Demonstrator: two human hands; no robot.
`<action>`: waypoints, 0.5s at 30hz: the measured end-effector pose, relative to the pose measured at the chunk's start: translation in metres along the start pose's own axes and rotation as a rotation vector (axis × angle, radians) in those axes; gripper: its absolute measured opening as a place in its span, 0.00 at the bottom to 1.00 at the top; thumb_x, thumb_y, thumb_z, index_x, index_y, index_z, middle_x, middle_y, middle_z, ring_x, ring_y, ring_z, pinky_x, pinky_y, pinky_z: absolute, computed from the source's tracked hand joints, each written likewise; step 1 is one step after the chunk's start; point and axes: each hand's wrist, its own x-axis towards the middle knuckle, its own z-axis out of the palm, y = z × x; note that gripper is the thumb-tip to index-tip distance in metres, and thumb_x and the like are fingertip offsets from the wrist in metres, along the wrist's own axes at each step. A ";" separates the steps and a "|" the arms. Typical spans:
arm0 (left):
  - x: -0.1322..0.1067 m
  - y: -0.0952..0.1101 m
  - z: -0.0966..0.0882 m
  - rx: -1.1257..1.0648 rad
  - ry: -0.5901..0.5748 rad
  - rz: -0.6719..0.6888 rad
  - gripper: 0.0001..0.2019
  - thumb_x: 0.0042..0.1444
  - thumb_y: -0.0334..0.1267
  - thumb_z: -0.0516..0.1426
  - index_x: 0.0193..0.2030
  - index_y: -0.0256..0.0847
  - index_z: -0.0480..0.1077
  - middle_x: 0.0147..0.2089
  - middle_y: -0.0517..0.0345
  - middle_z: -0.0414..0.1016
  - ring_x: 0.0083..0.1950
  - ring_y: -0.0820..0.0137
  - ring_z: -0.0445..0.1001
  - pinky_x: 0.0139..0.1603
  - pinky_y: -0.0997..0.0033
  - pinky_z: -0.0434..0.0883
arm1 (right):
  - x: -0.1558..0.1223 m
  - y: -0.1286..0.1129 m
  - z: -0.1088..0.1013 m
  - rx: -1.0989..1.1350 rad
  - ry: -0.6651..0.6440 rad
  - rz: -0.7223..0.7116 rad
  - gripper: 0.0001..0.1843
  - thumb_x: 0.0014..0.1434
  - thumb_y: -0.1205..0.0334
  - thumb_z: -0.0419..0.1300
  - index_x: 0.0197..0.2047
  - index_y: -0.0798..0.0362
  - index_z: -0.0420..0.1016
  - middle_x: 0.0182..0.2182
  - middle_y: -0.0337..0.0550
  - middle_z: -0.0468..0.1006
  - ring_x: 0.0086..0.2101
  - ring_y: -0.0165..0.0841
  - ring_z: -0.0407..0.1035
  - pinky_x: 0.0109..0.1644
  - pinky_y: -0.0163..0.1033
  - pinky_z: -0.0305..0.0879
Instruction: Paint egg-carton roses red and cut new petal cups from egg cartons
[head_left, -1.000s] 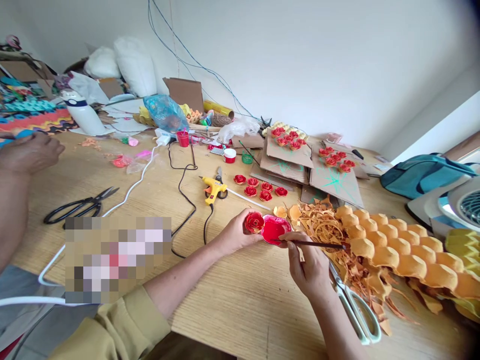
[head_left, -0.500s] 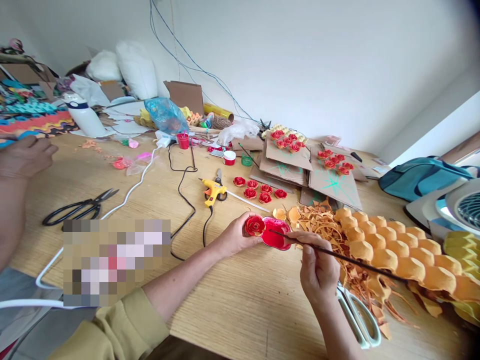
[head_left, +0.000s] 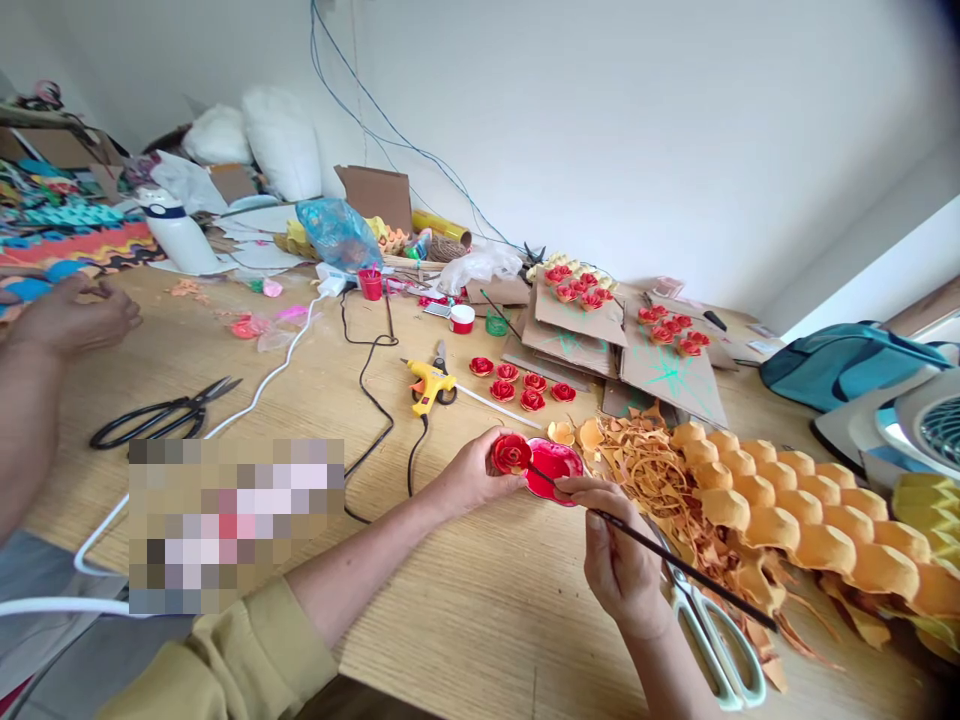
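Note:
My left hand [head_left: 484, 470] is closed around the side of a red-painted flower [head_left: 511, 453] with pale orange rims, held upright over the table. A long dark paintbrush [head_left: 675, 557] is pinched in my right hand [head_left: 619, 550], its tip touching or very near the flower's right edge. Just behind the brush sits a small dish of red paint [head_left: 555, 468], partly hidden by the flower and my fingers. Two unpainted orange cups [head_left: 560, 432] lie beyond the dish. Several finished red flowers [head_left: 532, 399] stand a little farther back.
A yellow glue gun [head_left: 430, 385] with a black cord lies left of the flowers. Orange scraps [head_left: 645, 455], an orange egg tray [head_left: 795, 500] and pale-handled scissors [head_left: 720, 640] are at right. Black scissors [head_left: 169, 412] and another person's hand [head_left: 79, 318] are at left.
The brush tip has moved left from over the paint dish to the flower's edge. My right hand has shifted slightly left and down; the view has shifted a little.

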 end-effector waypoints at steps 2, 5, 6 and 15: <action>0.000 -0.001 0.000 0.022 0.001 0.007 0.27 0.48 0.46 0.72 0.50 0.39 0.70 0.48 0.51 0.79 0.49 0.61 0.78 0.52 0.63 0.74 | 0.001 0.001 0.000 -0.006 0.018 0.001 0.16 0.69 0.77 0.51 0.53 0.51 0.70 0.48 0.50 0.80 0.50 0.36 0.77 0.54 0.44 0.75; 0.001 -0.003 0.001 0.069 -0.009 0.025 0.26 0.49 0.44 0.72 0.51 0.39 0.70 0.50 0.49 0.80 0.50 0.60 0.78 0.53 0.62 0.74 | 0.002 0.002 0.000 -0.018 0.052 0.002 0.16 0.68 0.77 0.51 0.53 0.51 0.70 0.47 0.49 0.80 0.51 0.36 0.77 0.55 0.44 0.75; 0.001 -0.003 0.001 0.084 -0.014 0.033 0.25 0.49 0.43 0.71 0.52 0.39 0.70 0.50 0.49 0.80 0.50 0.60 0.78 0.54 0.62 0.74 | 0.003 0.002 0.000 -0.021 0.058 0.001 0.16 0.68 0.77 0.51 0.53 0.51 0.70 0.47 0.49 0.80 0.51 0.36 0.77 0.55 0.44 0.75; -0.004 0.008 0.003 0.226 -0.032 0.054 0.22 0.50 0.37 0.69 0.50 0.41 0.70 0.49 0.52 0.81 0.49 0.62 0.79 0.52 0.64 0.74 | 0.002 0.005 0.000 -0.027 0.098 0.016 0.14 0.70 0.74 0.51 0.53 0.50 0.70 0.48 0.51 0.81 0.50 0.39 0.78 0.53 0.49 0.77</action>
